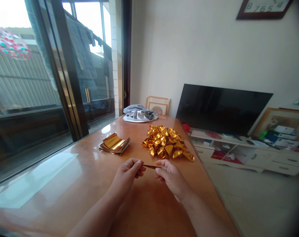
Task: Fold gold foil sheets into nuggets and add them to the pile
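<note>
Both hands hold one thin gold foil sheet (150,167) edge-on above the wooden table (72,177). My left hand (128,172) pinches its left end and my right hand (169,176) pinches its right end. Just beyond the hands lies a pile of folded gold foil pieces (167,141). A stack of flat, slightly curled gold foil sheets (114,143) rests on the table to the left of the pile.
A grey bundle of cloth (139,114) sits at the table's far end, with a framed picture (158,104) behind it. Glass sliding doors (36,92) run along the left. A black TV (221,107) and a low white cabinet (253,154) stand on the right.
</note>
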The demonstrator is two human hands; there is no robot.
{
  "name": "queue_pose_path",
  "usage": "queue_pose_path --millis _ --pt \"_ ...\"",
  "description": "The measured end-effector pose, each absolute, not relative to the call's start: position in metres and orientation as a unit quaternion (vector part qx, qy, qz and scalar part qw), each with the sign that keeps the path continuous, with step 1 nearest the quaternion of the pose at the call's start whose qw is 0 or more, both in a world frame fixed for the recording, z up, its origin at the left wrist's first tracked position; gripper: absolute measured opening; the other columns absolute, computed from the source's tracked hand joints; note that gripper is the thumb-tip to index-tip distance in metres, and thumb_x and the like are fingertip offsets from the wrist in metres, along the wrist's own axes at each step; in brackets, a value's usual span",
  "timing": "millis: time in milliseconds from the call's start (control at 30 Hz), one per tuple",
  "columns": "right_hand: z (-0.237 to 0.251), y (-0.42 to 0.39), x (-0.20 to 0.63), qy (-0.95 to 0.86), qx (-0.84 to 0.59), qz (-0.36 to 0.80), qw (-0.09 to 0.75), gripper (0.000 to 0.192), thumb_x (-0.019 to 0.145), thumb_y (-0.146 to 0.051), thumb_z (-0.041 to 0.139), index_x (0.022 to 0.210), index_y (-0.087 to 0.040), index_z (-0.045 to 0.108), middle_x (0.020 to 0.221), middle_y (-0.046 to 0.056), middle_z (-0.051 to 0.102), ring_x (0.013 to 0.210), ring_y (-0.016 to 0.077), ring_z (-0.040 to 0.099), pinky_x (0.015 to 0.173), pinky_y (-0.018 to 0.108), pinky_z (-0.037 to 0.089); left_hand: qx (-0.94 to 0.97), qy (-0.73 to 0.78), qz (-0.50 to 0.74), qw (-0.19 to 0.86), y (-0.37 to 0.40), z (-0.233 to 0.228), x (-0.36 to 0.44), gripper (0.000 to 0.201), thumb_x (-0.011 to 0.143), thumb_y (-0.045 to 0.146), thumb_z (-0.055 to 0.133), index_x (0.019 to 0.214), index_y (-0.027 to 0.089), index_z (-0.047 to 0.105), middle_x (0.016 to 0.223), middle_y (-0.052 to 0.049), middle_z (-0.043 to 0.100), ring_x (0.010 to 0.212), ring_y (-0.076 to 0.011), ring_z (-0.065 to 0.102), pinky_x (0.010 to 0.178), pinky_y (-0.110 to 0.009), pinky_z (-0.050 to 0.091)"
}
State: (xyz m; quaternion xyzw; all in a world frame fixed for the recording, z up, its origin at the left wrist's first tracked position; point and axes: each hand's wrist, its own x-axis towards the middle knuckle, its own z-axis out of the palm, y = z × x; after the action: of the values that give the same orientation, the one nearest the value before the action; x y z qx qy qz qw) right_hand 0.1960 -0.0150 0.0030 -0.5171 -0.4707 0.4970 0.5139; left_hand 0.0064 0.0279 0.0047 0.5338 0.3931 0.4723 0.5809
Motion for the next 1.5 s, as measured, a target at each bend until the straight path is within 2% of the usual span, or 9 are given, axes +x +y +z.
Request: queue_pose_path --millis 300,533,767,867,1167,1500 --pt "-0.003 -0.012 0.196 -0.398 -0.487 0.568 0.530 0.026 0.081 -0.031 0.066 0.104 -0.018 0.061 0.072 -0.001 0.066 0.061 0.0107 0.053 0.058 0.023 0.038 0.585 0.378 0.483 0.531 0.024 0.006 0.010 0.033 0.089 0.050 0.065 0.088 0.017 0.069 0.080 -0.005 0.071 0.072 -0.0172 0.061 0.069 -0.028 0.047" --pt "-0.007 -0.010 0.196 -0.358 -0.485 0.587 0.540 0.030 0.074 -0.028 0.068 0.102 -0.019 0.062 0.074 0.001 0.068 0.062 0.0119 0.056 0.056 0.023 0.037 0.608 0.368 0.484 0.510 0.023 0.006 0.011 0.032 0.088 0.049 0.066 0.084 0.018 0.069 0.079 -0.005 0.070 0.074 -0.0183 0.062 0.072 -0.029 0.049" --pt "-0.005 -0.009 0.196 -0.340 -0.492 0.557 0.576 0.031 0.074 -0.028 0.067 0.103 -0.020 0.058 0.069 -0.002 0.064 0.055 0.0102 0.050 0.050 0.021 0.034 0.576 0.397 0.493 0.517 0.028 0.002 0.010 0.036 0.085 0.054 0.069 0.083 0.017 0.069 0.078 -0.005 0.072 0.072 -0.0183 0.062 0.071 -0.029 0.049" --pt "-0.005 -0.009 0.195 -0.336 -0.488 0.540 0.598 0.029 0.074 -0.026 0.066 0.101 -0.020 0.056 0.069 -0.002 0.064 0.054 0.0101 0.049 0.050 0.021 0.035 0.562 0.401 0.497 0.526 0.028 0.002 0.009 0.038 0.084 0.055 0.069 0.085 0.017 0.069 0.079 -0.005 0.073 0.072 -0.0184 0.063 0.070 -0.029 0.049" --pt "-0.005 -0.010 0.192 -0.306 -0.467 0.573 0.600 0.035 0.072 -0.025 0.072 0.102 -0.021 0.054 0.069 -0.001 0.066 0.057 0.0107 0.053 0.055 0.022 0.041 0.574 0.389 0.498 0.520 0.024 0.005 0.012 0.034 0.086 0.051 0.068 0.082 0.018 0.068 0.077 -0.004 0.071 0.074 -0.0180 0.062 0.072 -0.029 0.048" --pt "-0.010 -0.006 0.195 -0.272 -0.459 0.593 0.603 0.038 0.067 -0.020 0.073 0.100 -0.022 0.056 0.073 0.000 0.069 0.058 0.0112 0.057 0.056 0.022 0.042 0.591 0.368 0.489 0.526 0.022 0.005 0.012 0.032 0.086 0.050 0.069 0.083 0.018 0.069 0.081 -0.005 0.072 0.076 -0.0189 0.063 0.073 -0.030 0.050"
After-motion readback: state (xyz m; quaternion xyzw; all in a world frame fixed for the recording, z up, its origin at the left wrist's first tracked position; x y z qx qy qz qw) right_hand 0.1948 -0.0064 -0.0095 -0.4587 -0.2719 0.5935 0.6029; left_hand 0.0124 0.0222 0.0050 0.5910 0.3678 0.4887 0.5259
